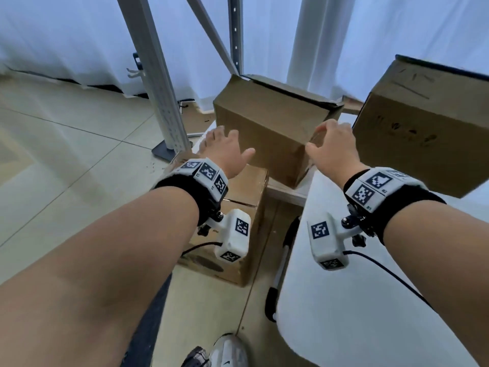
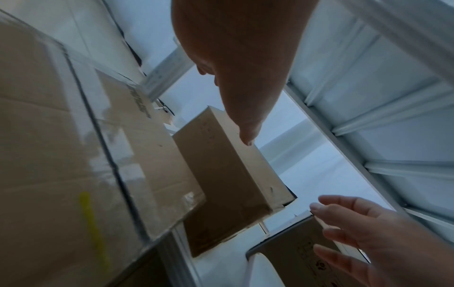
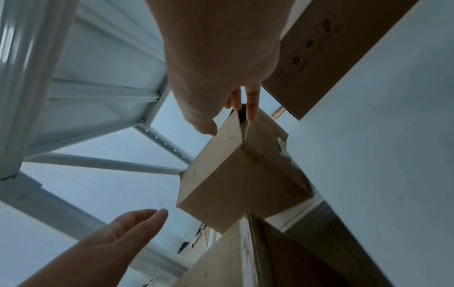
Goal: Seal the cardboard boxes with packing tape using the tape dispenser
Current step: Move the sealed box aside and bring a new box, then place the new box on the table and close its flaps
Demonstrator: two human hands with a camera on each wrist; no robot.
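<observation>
Low centre of the head view: closed cardboard box (image 1: 238,207) on floor beside white table (image 1: 370,300). Mid-frame: left hand (image 1: 225,149) and right hand (image 1: 333,149) both spread, holding nothing, either side of tilted middle box (image 1: 264,123) on table's far end. Upper right: second box (image 1: 423,115); no tape dispenser visible.

Matt brown cardboard box (image 1: 267,123), smooth white table top (image 1: 370,300), glossy floor tiles (image 1: 66,144), perforated grey metal upright (image 1: 158,75).
</observation>
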